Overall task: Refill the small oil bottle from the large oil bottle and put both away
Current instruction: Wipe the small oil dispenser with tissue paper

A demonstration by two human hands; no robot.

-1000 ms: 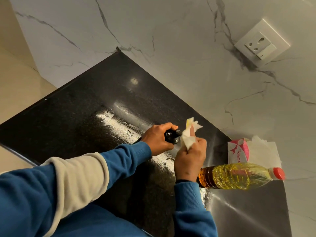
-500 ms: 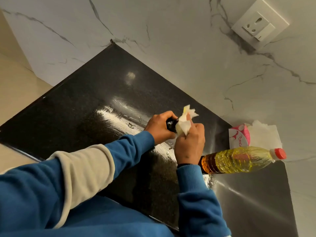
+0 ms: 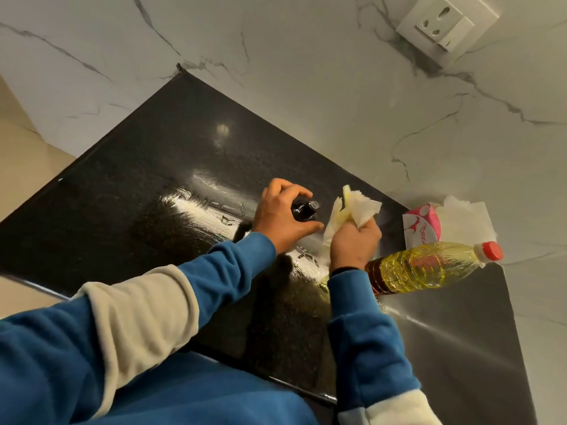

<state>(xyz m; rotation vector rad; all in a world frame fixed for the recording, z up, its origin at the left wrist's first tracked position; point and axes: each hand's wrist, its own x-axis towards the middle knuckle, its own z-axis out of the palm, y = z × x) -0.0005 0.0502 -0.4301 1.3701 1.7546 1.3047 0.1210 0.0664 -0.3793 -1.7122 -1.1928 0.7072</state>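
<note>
A small dark oil bottle (image 3: 303, 210) with a black cap stands on the black granite counter (image 3: 147, 191). My left hand (image 3: 279, 216) grips it, fingers curled round its body. My right hand (image 3: 352, 243) holds a crumpled white tissue (image 3: 352, 210) stained yellow with oil, just right of the small bottle and apart from its cap. The large clear oil bottle (image 3: 426, 266), with yellow oil and a red cap (image 3: 491, 251), stands on the counter just right of my right wrist.
A pink-and-white tissue pack (image 3: 422, 223) with loose white tissues (image 3: 466, 219) sits at the back right against the marble wall. A white wall socket (image 3: 446, 21) is above. Oily smears shine on the counter (image 3: 208, 207) left of the small bottle.
My right hand has drawn the tissue away from the small bottle's cap, to the right. The cap now shows between my two hands. My left hand keeps its hold.
</note>
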